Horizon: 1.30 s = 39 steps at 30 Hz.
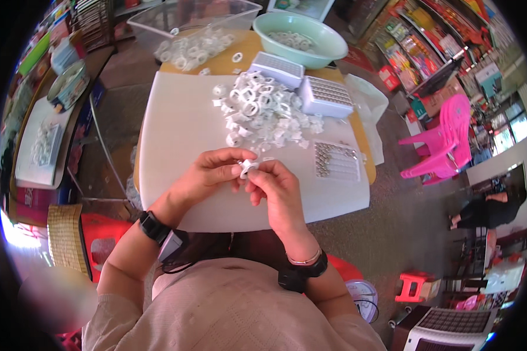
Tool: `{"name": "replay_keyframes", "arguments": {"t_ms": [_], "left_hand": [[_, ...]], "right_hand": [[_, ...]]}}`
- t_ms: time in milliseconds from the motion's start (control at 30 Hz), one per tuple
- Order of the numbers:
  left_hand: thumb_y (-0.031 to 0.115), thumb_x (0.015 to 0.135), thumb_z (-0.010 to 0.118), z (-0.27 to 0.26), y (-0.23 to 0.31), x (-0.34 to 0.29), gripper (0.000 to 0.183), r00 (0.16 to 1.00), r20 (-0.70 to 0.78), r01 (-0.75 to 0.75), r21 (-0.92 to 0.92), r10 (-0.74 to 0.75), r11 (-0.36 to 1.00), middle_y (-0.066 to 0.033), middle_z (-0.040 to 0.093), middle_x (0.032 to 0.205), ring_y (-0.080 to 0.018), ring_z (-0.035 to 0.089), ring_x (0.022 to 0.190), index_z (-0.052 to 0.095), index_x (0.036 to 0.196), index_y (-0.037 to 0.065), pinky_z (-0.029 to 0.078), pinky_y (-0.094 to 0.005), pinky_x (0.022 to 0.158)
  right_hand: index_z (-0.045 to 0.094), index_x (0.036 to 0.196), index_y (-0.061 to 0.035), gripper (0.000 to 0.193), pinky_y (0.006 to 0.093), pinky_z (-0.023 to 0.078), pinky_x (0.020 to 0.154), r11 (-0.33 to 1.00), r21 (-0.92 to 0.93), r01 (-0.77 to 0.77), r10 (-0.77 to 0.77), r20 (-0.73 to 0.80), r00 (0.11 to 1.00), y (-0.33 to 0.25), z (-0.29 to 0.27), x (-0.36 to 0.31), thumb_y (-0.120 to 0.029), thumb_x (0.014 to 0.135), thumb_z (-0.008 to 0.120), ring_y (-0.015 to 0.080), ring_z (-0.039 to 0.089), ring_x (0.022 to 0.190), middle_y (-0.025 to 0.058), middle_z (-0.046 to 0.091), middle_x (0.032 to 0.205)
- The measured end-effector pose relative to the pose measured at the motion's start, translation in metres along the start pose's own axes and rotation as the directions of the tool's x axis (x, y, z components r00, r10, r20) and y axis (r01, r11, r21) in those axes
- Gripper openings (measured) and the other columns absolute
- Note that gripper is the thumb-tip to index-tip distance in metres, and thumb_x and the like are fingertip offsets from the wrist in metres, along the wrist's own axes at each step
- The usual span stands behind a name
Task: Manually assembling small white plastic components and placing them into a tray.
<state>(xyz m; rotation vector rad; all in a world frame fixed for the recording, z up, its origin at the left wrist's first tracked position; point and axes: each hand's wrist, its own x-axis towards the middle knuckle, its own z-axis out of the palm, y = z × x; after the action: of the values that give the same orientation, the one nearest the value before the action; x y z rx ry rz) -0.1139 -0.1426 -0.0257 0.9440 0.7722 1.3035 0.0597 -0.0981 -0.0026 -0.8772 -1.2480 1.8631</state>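
Between the fingertips of both my hands is one small white plastic ring-shaped part (249, 168), held above the near part of the white board (181, 117). My left hand (216, 169) pinches it from the left with thumb and forefinger. From the right, thumb and fingers of my right hand (275, 184) close on the same piece. Just beyond lies a heap of similar white ring parts (255, 99), with smaller translucent pieces (278, 128) along its near side. To the right of my hands, a clear tray (339, 162) holds rows of small shiny metal pieces.
Two white trays with rows of small parts, a far one (278, 67) and a nearer one (328, 96), adjoin the heap. Behind stand a pale green basin (301, 44) and a clear bin (193, 17). A pink chair (451, 140) stands right; a side table (41, 140) stands left.
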Motion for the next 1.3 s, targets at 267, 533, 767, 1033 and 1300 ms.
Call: {"name": "replay_keyframes", "arguments": {"t_ms": [267,533,767,1033,1300], "left_hand": [[0.017,0.089,0.065,-0.005,-0.005,0.004,0.032,0.998,0.057,0.021,-0.131,-0.014,0.991,-0.0026,0.063,0.095,-0.0109,0.059,0.079,0.059,0.118,0.002,0.050,-0.0254,0.072],[0.008,0.092,0.059,-0.004,-0.002,0.006,0.028,0.996,-0.021,0.078,-0.279,-0.087,0.957,-0.0050,0.062,0.094,-0.0128,0.062,0.079,0.057,0.118,-0.001,0.053,-0.0255,0.070],[0.006,0.092,0.057,-0.003,-0.002,0.009,0.027,0.989,-0.053,0.121,-0.227,-0.136,0.966,-0.0055,0.062,0.093,-0.0132,0.062,0.079,0.056,0.118,-0.001,0.052,-0.0254,0.070],[0.007,0.091,0.058,0.000,-0.002,0.009,0.026,0.987,-0.079,0.122,-0.232,-0.143,0.965,-0.0063,0.061,0.091,-0.0133,0.061,0.077,0.056,0.116,-0.002,0.052,-0.0249,0.067],[0.007,0.092,0.057,0.001,0.001,0.010,0.026,0.987,-0.061,0.129,-0.224,-0.146,0.966,-0.0066,0.061,0.093,-0.0131,0.061,0.079,0.056,0.116,-0.002,0.052,-0.0250,0.068]], "right_hand": [[0.059,0.090,-0.0035,0.013,0.0204,0.038,0.050,0.995,-0.086,-0.041,0.043,0.023,0.999,-0.005,-0.011,-0.008,-0.016,0.089,0.062,0.0068,0.049,0.056,0.0009,0.057,0.069],[0.063,0.099,-0.0031,0.016,0.0365,0.048,0.074,0.172,-0.973,0.155,-0.740,-0.024,0.672,-0.045,-0.147,0.022,-0.001,0.085,0.057,0.0272,0.060,0.086,0.0114,0.064,0.095],[0.063,0.103,0.0025,0.024,0.0398,0.047,0.083,-0.330,-0.943,0.035,-0.483,0.201,0.853,-0.042,-0.191,0.038,0.002,0.080,0.056,0.0334,0.056,0.097,0.0123,0.061,0.108],[0.066,0.094,-0.0040,0.014,0.0390,0.050,0.072,0.294,-0.942,0.163,-0.574,-0.037,0.818,-0.063,-0.177,0.040,-0.005,0.084,0.057,0.0317,0.063,0.080,0.0153,0.066,0.089],[0.068,0.078,-0.0031,0.020,0.0400,0.050,0.073,-0.022,-0.979,-0.205,-0.366,-0.182,0.912,-0.078,-0.200,0.098,-0.023,0.077,0.067,0.0334,0.065,0.080,0.0151,0.068,0.080]]}}
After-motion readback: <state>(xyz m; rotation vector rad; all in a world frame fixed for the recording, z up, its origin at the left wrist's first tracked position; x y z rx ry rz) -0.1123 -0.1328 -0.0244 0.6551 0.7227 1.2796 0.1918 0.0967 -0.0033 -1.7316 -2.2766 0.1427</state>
